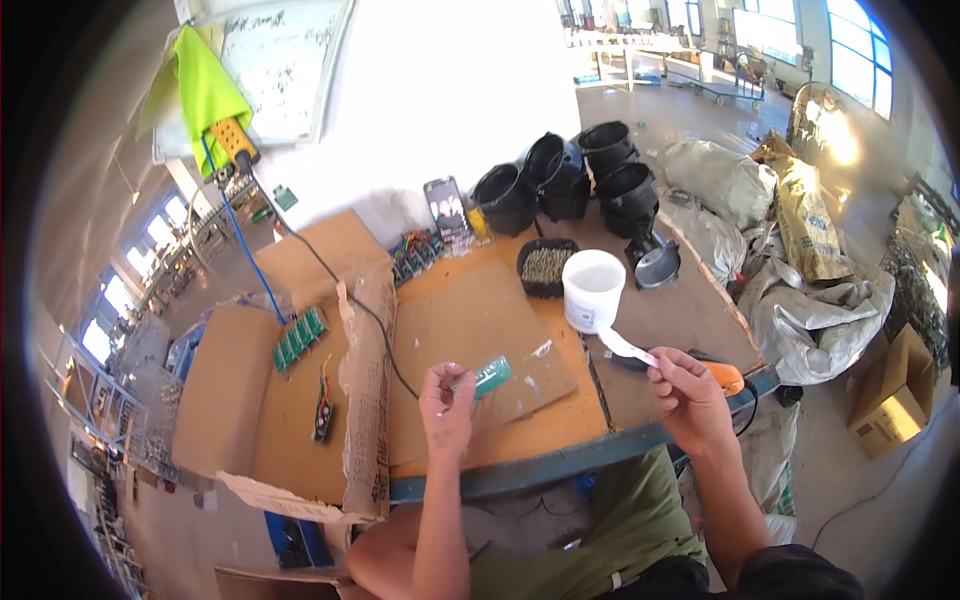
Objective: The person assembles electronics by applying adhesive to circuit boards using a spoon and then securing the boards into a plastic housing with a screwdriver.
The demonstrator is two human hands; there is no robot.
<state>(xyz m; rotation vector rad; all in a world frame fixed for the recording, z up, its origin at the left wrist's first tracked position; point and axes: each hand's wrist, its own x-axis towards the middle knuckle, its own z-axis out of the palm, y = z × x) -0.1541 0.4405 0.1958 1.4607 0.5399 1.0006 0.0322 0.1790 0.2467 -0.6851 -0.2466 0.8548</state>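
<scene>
Head view, items at the bench.

Left hand [447,405]: thumb and fingers pinch one end of a green circuit board [493,376], the task's thing, above the cardboard sheet [450,325]; the grip at the end presumably leaves the rest exposed.

Right hand [692,398]: thumb and forefinger pinch the tip of a white strip [632,349]; its far end meets or overlaps the white tub [583,317], contact unclear. The end-hold probably gives reach.

Orange tool [727,378], black-corded: beside the right hand; whether touched, cannot tell.

Black dish [546,292], tan contents: just beside the tub, likely for easy reach.

Black cups [500,200], several, some stacked: behind the dish, perhaps to spare working room.

Phone [446,210]: propped upright, apparently for viewing.

Open carton [220,400], left: green boards [300,340] and a wired part [323,412] inside, seemingly kept together.
</scene>
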